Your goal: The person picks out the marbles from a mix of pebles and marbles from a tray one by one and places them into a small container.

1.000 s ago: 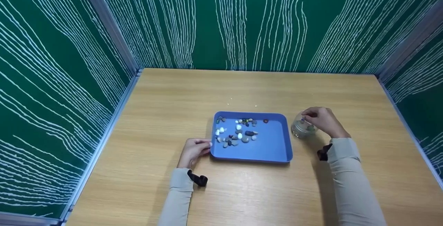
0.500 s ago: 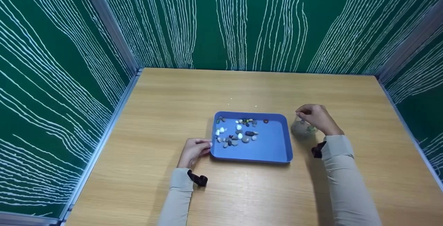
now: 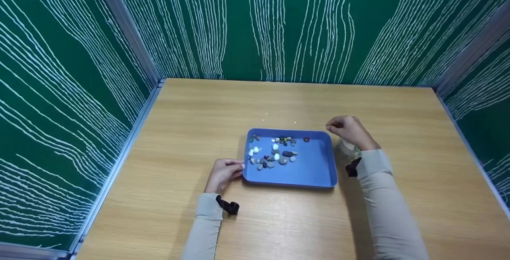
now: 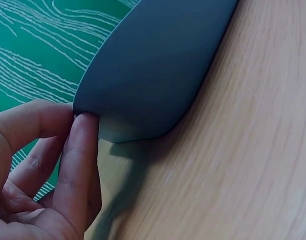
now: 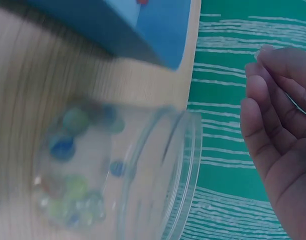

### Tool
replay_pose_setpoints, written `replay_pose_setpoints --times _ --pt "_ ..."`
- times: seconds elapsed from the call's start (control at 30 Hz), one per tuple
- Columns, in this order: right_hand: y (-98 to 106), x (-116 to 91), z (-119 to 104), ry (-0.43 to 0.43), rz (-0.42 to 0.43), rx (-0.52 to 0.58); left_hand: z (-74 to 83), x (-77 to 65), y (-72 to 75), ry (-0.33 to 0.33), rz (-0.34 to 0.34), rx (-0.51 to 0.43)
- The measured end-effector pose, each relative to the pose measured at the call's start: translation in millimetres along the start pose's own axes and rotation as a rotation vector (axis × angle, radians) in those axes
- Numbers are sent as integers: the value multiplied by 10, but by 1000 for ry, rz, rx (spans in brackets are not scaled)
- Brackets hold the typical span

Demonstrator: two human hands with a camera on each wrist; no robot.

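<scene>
In the head view, my left hand [image 3: 223, 174] pinches the left rim of a blue tray [image 3: 312, 168] between thumb and fingers. The left wrist view shows the grip close up on the tray's outer wall [image 4: 148, 70]. Several pebbles [image 3: 282, 160], white, grey and dark, lie scattered over the tray's left half. A small reddish-brown piece [image 3: 306, 139] sits apart near the back edge. My right hand [image 3: 350, 130] hovers past the tray's back right corner, fingers bent and tips near one another, with nothing plainly seen between them. Below it a clear jar [image 5: 143, 165] holds several coloured marbles [image 5: 63, 147].
The wooden table [image 3: 199, 112] has a few tiny pale specks [image 3: 295, 122] behind the tray. Green panels with white wavy lines [image 3: 239, 33] stand at the back and both sides. My right forearm and sleeve partly hide the jar in the head view.
My right hand has moved left and slightly back, from over the jar's mouth to beside the tray's back right corner. The left hand and the tray stay put.
</scene>
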State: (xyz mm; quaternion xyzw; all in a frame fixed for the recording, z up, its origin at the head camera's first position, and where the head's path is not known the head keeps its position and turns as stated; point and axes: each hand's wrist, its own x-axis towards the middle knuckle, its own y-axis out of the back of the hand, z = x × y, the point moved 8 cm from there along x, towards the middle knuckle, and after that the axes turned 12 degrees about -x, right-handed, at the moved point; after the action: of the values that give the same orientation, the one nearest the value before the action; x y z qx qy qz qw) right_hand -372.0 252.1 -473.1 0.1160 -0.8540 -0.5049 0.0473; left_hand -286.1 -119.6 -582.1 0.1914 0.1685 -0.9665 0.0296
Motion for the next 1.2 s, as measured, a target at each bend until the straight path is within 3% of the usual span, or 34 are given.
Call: replay_pose_setpoints --times 0.27,0.53,0.87,1.2 --pt "-139 163 -289 14 -5 -5 17 -2 -4 -33 -12 4" --pt "-360 308 -528 -9 -98 37 -3 14 19 -4 14 28" --pt "-592 442 -809 46 -139 51 36 5 -7 -19 -15 60" --pt "-783 562 -1075 125 -158 74 37 4 -35 -27 -28 24"
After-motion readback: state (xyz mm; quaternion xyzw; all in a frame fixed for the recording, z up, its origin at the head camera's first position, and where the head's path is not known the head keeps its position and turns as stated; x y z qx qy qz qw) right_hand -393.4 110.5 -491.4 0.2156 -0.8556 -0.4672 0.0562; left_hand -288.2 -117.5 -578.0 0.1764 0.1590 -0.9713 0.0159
